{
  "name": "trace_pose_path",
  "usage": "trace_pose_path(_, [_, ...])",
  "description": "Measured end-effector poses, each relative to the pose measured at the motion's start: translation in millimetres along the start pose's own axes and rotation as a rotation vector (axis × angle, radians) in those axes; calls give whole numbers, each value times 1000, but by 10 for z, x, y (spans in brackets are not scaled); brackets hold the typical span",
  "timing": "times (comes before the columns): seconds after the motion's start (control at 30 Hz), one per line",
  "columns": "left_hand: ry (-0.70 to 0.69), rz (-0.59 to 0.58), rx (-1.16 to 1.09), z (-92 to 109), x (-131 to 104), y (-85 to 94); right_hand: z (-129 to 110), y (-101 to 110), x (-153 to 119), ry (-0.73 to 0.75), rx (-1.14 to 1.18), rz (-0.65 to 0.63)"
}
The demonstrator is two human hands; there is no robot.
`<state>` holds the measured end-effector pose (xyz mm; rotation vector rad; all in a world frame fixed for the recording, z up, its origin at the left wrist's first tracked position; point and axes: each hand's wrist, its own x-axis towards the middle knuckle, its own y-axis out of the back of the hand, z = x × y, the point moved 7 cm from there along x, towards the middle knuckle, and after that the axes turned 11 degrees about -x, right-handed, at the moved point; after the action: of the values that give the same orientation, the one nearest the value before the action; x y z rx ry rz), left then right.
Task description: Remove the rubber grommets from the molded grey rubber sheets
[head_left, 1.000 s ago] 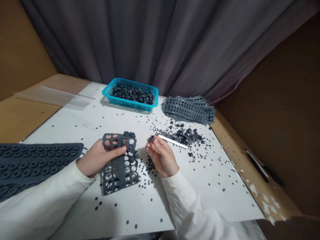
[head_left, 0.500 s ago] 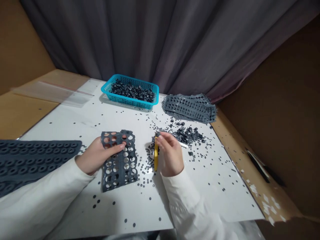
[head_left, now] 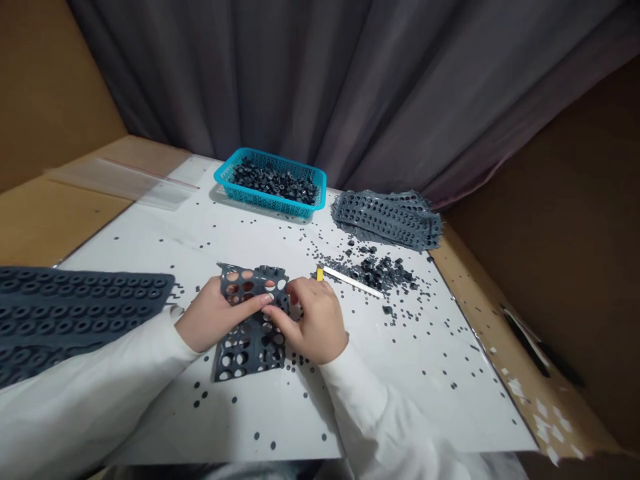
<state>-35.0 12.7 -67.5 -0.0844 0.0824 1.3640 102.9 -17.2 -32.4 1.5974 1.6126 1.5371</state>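
My left hand [head_left: 213, 317] grips a dark grey perforated rubber sheet [head_left: 250, 363], thumb across its front and fingers behind, seen through the holes. Most of the sheet's round holes are open; a few small rubber pieces show along its top and right side. At the sheet's right edge, my right hand [head_left: 315, 320] pinches it with thumb and bent fingers; whether a small piece is between them is hidden. Just beyond the right hand, the end of a yellow tool [head_left: 320, 273] shows. A white stick [head_left: 353, 281] lies beside it, near a heap of small black rubber parts [head_left: 385, 272].
A blue basket [head_left: 270, 205] of black rubber parts stands at the back. Perforated sheets [head_left: 387, 219] are stacked to its right. Sheets with ring-shaped parts [head_left: 85, 300] lie at left. Clear plastic bags [head_left: 135, 183] lie back left. Small dark discs litter the white table [head_left: 390, 400].
My right hand has moved left from beside the yellow tool to the sheet's right edge and closed there. My left hand still holds the sheet. The view has shifted slightly.
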Motion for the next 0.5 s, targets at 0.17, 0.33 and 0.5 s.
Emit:
trace_pose_path(0.17, [-38,-33,74,2,-22,-34,-31,-145,-14,84,2,-148])
trace_pose_path(0.33, [80,-178,-13,-115,-17,-126,-144,-108,-36,226,106,-185])
trace_pose_path(0.5, [300,-304,-321,-183,-159,-289,-189,-11,-74,194,602,-219])
